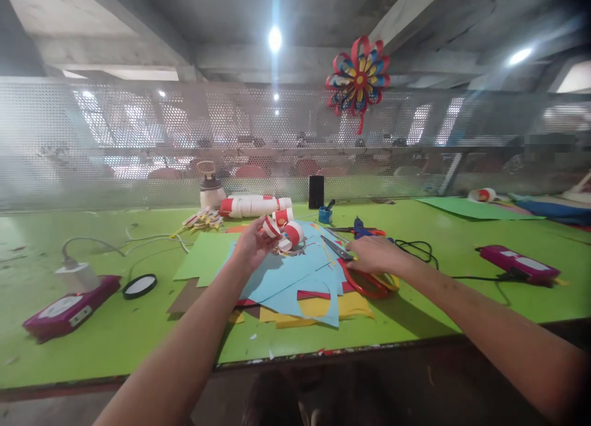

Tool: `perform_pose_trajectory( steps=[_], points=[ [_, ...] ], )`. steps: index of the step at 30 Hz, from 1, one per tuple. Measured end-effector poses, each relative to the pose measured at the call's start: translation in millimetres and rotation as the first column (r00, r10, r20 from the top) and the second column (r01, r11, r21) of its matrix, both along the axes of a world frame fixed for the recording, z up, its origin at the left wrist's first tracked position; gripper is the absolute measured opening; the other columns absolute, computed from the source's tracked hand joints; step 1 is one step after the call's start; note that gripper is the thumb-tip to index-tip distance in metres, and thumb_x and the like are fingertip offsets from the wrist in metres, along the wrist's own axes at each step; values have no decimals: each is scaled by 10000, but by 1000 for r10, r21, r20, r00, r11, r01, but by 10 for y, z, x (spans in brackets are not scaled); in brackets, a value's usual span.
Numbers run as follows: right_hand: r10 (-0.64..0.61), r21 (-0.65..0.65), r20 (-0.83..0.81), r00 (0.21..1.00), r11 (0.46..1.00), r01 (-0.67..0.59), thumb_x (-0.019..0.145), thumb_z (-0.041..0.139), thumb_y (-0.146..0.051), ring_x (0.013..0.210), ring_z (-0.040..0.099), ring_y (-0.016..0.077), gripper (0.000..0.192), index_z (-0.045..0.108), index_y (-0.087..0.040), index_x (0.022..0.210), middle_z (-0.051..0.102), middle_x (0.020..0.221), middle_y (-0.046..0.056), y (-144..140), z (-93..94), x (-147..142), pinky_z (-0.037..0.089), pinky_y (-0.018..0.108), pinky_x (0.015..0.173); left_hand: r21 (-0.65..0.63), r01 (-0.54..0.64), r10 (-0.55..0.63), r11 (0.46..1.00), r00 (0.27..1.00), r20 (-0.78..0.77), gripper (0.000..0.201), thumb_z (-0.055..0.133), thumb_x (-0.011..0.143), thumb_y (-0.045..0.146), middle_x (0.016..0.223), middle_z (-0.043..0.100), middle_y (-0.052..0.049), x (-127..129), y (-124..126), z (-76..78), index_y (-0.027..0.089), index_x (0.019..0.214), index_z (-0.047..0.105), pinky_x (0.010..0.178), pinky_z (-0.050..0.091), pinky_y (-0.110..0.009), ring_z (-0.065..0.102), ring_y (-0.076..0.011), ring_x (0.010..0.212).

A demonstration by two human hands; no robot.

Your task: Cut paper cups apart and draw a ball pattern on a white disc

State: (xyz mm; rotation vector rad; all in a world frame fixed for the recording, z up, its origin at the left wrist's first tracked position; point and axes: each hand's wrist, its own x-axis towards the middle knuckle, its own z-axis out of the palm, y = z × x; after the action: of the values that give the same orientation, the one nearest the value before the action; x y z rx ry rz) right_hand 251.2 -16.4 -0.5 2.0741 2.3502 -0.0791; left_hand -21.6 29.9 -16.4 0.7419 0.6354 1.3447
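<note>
My left hand (255,246) is closed on a short red-and-white paper cup piece (271,227), pinched by its side above the paper pile. Close beside it are a red-and-white paper cup (282,217) and another cup piece (294,233). My right hand (375,254) is curled over a pair of scissors (336,247), their blades pointing to the upper left. Red handle loops (367,283) show under the hand, with some yellow beside them; part of the grip is hidden. Light blue paper sheets (281,284), one with a round cut-out, lie between my hands.
Behind stand stacked paper cups (256,207), a spray bottle (212,189), a black upright box (316,192) and a blue pot (325,215). A blue glue gun (361,228) lies near my right hand. Purple power strips (519,265) flank the pile. A paper flower (360,80) hangs above.
</note>
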Motion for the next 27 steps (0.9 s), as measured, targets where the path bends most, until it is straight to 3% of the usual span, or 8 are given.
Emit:
perform_pose_trajectory(
  steps=[3,6,12,18,22,27],
  points=[
    [109,23,-117,987,994,-107,938,585,-337,1041,620,229,308,593,-178,1202,609,1225,90,133,168,-147,524,449,886,-42,-16,17,999,1000,23,223,540,904,328,668,706,-106,1,33,-15,131,824,610,572,541,-256,697,-197,627],
    [148,47,-271,951,989,-140,941,581,-327,1035,622,228,306,589,-175,1206,609,1223,89,395,216,-376,530,442,876,-91,-17,19,996,999,28,339,457,950,397,669,702,-139,-15,62,-23,123,808,597,538,533,-255,686,-195,588],
    [61,-106,-597,800,982,-154,940,585,-323,988,639,219,315,580,-165,1212,617,1197,86,951,-2,-759,554,417,826,-149,-37,41,988,999,26,380,411,964,434,684,692,-146,-69,87,-40,125,823,582,508,516,-245,662,-182,559],
    [-41,-200,-794,606,960,-197,937,591,-319,986,640,217,313,581,-158,1206,619,1190,88,1042,-163,-783,554,419,824,-152,-110,110,982,994,-8,278,490,932,396,654,678,-91,-85,94,-55,140,897,592,515,511,-238,660,-175,572],
    [-48,-120,-864,502,986,-113,937,591,-320,987,640,217,315,581,-158,1207,618,1191,89,1115,42,-587,554,418,824,-125,-152,146,980,988,-55,243,487,924,365,672,683,-78,-57,99,-83,146,909,592,535,500,-225,657,-156,583],
    [-71,0,-894,443,987,159,937,590,-323,1017,630,227,335,568,-163,1231,603,1223,94,1546,491,-468,547,433,844,-13,-158,154,987,974,-169,211,662,791,332,723,682,-56,68,51,-164,141,873,623,575,494,-227,646,-146,629]
  ],
)
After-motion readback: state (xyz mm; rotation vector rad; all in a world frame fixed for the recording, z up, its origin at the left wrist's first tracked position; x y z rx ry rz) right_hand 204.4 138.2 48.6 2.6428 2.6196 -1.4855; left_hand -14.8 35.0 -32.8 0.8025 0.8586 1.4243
